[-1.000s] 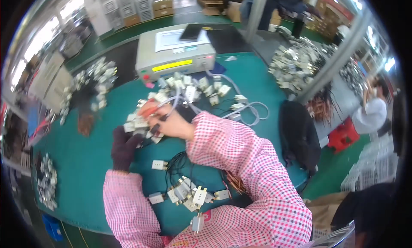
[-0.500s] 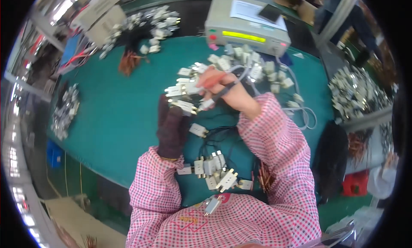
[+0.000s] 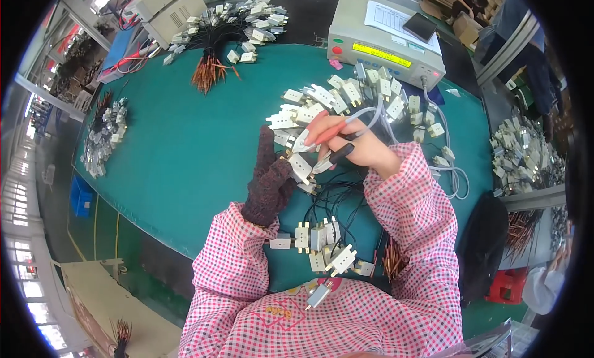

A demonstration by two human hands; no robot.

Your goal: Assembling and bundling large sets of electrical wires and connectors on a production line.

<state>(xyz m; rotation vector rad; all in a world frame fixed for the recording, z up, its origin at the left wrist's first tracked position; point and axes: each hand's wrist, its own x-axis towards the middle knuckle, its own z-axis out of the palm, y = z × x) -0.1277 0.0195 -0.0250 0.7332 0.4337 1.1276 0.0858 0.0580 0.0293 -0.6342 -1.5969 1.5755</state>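
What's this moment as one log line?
left hand: gloved, touching white connector block | right hand: bare, holding red-handled clip, black-handled clip | tester display: lit yellow

Green table (image 3: pixel 179 141) w/ dark strip along the back. Tester (image 3: pixel 387 30) sits at back, R of ctr, pink scrap (image 3: pixel 336 64) by its front L corner. In front, arc of white plugs (image 3: pixel 352 93). Back L: plug bunch (image 3: pixel 263 25) w/ copper ends (image 3: pixel 209 74). L edge: silvery bunch (image 3: pixel 105 141). Near side: loose plugs (image 3: pixel 322 239) plus blk leads (image 3: pixel 334 197).

A black rectangular device (image 3: pixel 420 27) overlaps a white paper sheet (image 3: pixel 385 16). A blue plastic bin (image 3: pixel 80 196) sits low at left.
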